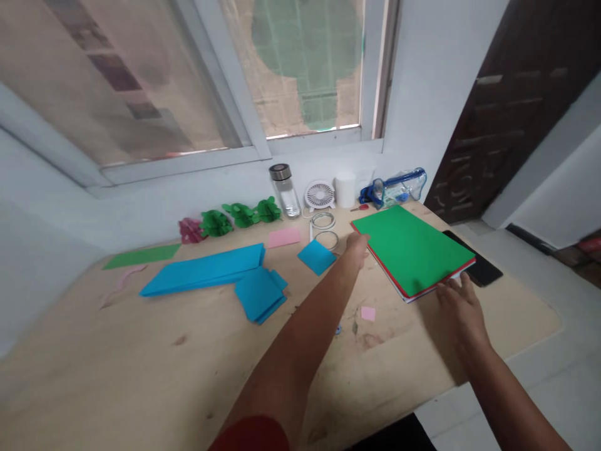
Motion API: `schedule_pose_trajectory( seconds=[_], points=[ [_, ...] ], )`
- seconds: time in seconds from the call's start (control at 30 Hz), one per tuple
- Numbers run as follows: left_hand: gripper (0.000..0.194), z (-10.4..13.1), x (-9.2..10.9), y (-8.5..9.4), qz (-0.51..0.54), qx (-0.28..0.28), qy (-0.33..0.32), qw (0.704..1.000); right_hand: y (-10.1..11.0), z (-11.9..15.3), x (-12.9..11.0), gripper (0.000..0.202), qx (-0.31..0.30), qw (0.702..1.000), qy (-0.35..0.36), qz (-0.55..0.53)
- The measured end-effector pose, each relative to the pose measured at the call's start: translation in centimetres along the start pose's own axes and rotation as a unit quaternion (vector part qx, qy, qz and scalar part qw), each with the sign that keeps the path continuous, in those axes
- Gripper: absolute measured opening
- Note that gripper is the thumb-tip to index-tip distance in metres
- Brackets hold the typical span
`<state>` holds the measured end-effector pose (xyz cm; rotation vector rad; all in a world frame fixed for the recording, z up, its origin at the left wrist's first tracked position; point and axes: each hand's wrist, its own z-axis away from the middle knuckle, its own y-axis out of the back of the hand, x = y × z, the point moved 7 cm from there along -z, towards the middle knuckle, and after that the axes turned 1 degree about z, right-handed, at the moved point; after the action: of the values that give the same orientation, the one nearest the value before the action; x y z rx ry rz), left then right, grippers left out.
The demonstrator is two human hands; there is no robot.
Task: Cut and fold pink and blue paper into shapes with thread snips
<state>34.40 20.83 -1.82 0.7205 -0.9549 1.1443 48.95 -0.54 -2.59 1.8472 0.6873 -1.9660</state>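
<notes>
A stack of coloured paper [413,247] lies on the wooden table, a green sheet on top with red and white edges below. My left hand [357,249] is closed at the left edge of the stack, its fingertips partly hidden. At the near right edge, my right hand [462,307] touches the paper with its fingers apart. Close to my left forearm lie a blue paper square [317,257] and a small pink paper piece [368,314]. Farther left are blue folded squares [260,293] and a long blue folded paper [206,269].
Along the wall stand green paper shapes [243,215], a glass bottle [285,191], a white fan [320,195], a white roll [345,190] and a clear pouch [399,188]. Tape rings [323,220] lie before them. A black phone-like slab [486,272] sticks out beside the paper stack.
</notes>
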Motion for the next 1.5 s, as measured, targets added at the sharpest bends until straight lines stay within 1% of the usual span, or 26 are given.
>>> schedule_pose_trajectory(
  seconds=[0.1,0.17,0.2,0.27,0.3,0.33,0.37,0.4,0.43,0.47,0.53,0.57,0.6,0.63,0.67,0.7,0.73,0.77,0.83,0.9,1.03,1.13,1.2,1.3,1.43,1.5],
  points=[
    [0.035,-0.8,0.0,-0.4,-0.034,-0.006,-0.014,0.999,0.5,0.3,0.4,0.084,0.008,0.999,-0.043,-0.014],
    [0.035,-1.2,0.2,-0.5,-0.063,-0.01,-0.027,0.998,1.5,0.0,0.4,0.085,0.02,0.998,-0.047,0.021],
    [0.035,-1.4,0.3,-0.5,-0.08,-0.011,-0.037,0.996,2.2,-0.5,0.2,0.085,0.032,0.997,-0.035,0.058],
    [0.033,-1.5,0.6,-0.5,-0.119,-0.007,-0.067,0.991,3.9,-2.1,-0.8,0.082,0.05,0.986,0.02,0.159],
    [0.032,-1.3,0.8,-0.4,-0.14,-0.001,-0.09,0.986,4.9,-3.2,-1.6,0.081,0.07,0.969,0.061,0.227],
    [0.031,-0.8,1.0,-0.4,-0.163,0.005,-0.117,0.98,5.5,-4.3,-2.6,0.079,0.076,0.938,0.111,0.319],
    [0.033,-0.1,1.1,-0.4,-0.186,0.01,-0.15,0.971,5.7,-5.6,-3.2,0.074,0.05,0.899,0.154,0.408],
    [0.037,0.8,1.1,-0.5,-0.209,0.009,-0.186,0.96,5.9,-6.8,-3.6,0.071,0.032,0.86,0.187,0.474],
    [0.042,1.9,1.0,-0.8,-0.231,-0.001,-0.223,0.947,6.2,-8.0,-3.7,0.07,0.013,0.824,0.199,0.53],
    [0.045,3.2,0.7,-1.3,-0.252,-0.022,-0.259,0.932,6.6,-9.1,-3.6,0.069,-0.001,0.792,0.203,0.576],
    [0.039,5.7,-0.4,-2.2,-0.288,-0.07,-0.314,0.902,7.1,-10.5,-3.1,0.068,-0.029,0.744,0.204,0.636],
    [0.037,7.0,-0.9,-2.8,-0.315,-0.093,-0.348,0.878,7.2,-10.9,-2.8,0.068,-0.044,0.729,0.199,0.654],
    [0.037,8.4,-1.3,-3.7,-0.392,-0.114,-0.413,0.814,7.2,-11.0,-2.4,0.068,-0.056,0.718,0.194,0.667],
    [0.037,9.4,-1.8,-4.3,-0.447,-0.124,-0.453,0.761,7.2,-11.0,-2.1,0.068,-0.065,0.71,0.189,0.676],
    [0.036,10.1,-2.4,-4.8,-0.495,-0.129,-0.481,0.712,7.1,-10.9,-1.9,0.067,-0.071,0.703,0.186,0.682],
    [0.036,10.5,-3.0,-5.1,-0.533,-0.13,-0.498,0.671,7.0,-10.7,-1.8,0.067,-0.071,0.698,0.186,0.688],
    [0.035,10.5,-3.3,-5.3,-0.557,-0.128,-0.502,0.649,6.9,-10.6,-1.8,0.066,-0.068,0.694,0.188,0.692],
    [0.034,10.4,-3.6,-5.3,-0.572,-0.126,-0.502,0.636,6.8,-10.5,-1.8,0.065,-0.065,0.69,0.191,0.695],
    [0.033,10.1,-3.9,-5.4,-0.589,-0.122,-0.5,0.623,6.9,-10.6,-1.8,0.065,-0.065,0.681,0.196,0.702],
    [0.034,10.0,-4.0,-5.4,-0.596,-0.117,-0.502,0.615,7.2,-11.3,-1.7,0.067,-0.067,0.675,0.195,0.708],
    [0.033,10.2,-4.0,-5.4,-0.598,-0.107,-0.509,0.61,8.5,-13.6,-1.5,0.071,-0.066,0.666,0.185,0.719],
    [0.034,10.3,-4.1,-5.4,-0.603,-0.106,-0.508,0.606,9.0,-14.9,-1.3,0.075,-0.067,0.661,0.18,0.726],
    [0.035,10.3,-4.1,-5.4,-0.605,-0.108,-0.508,0.603,9.2,-15.3,-1.4,0.077,-0.054,0.664,0.167,0.727],
    [0.034,10.3,-4.2,-5.4,-0.604,-0.107,-0.513,0.601,9.1,-15.0,-1.8,0.076,-0.032,0.674,0.153,0.722],
    [0.033,10.3,-4.1,-5.4,-0.598,-0.104,-0.519,0.603,8.5,-14.2,-2.5,0.073,-0.04,0.685,0.161,0.709],
    [0.031,10.3,-4.1,-5.4,-0.593,-0.105,-0.524,0.603,8.6,-14.2,-2.8,0.073,-0.044,0.692,0.153,0.704]
  ],
)
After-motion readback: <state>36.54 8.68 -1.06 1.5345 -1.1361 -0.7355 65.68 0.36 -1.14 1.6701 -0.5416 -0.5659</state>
